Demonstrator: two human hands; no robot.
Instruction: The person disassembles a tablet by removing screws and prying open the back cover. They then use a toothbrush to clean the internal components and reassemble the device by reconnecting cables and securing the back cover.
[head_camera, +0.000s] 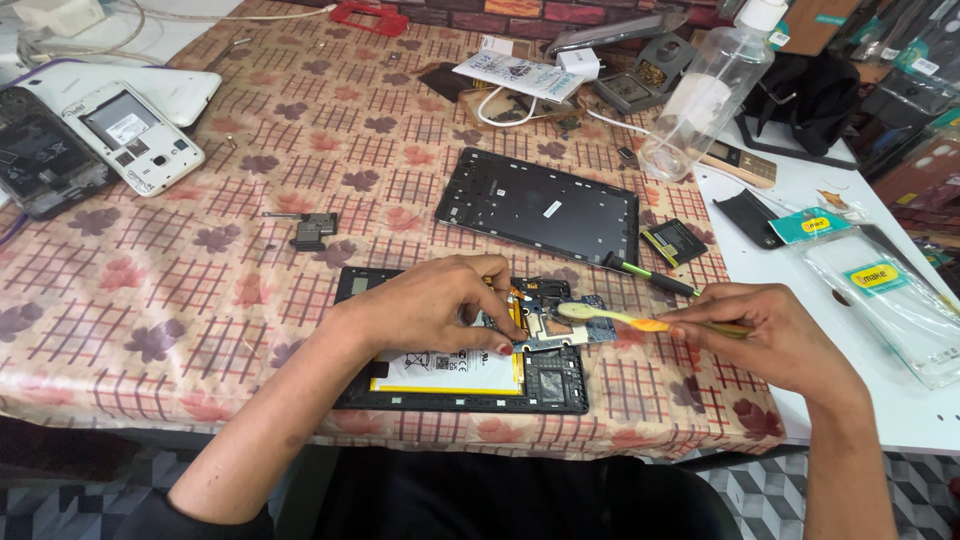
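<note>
Nearest the camera, an opened tablet lies flat on the desk, close to its front edge, on a cloth with a red checked and leaf pattern. Its back is off: a black frame surrounds a white battery with a yellow border along its lower edge, a black ribbed block fills the lower right corner, and a circuit board with blue and metal parts sits toward the upper right.

The left hand rests on top of the tablet, fingers curled and pinched together on the board area, pressing it down. The right hand is closed around the handle of a toothbrush, pale yellow-green with an orange grip; its bristled head lies on the circuit board just beside the left fingertips.

Just beyond the tablet lie a green-handled tool and a small black part. Behind them a black tablet back panel lies flat, and to the left a small black component. Farther right stands a clear plastic bottle, tilted in view. At the far left lie a white phone with its back open and a dark phone
</note>
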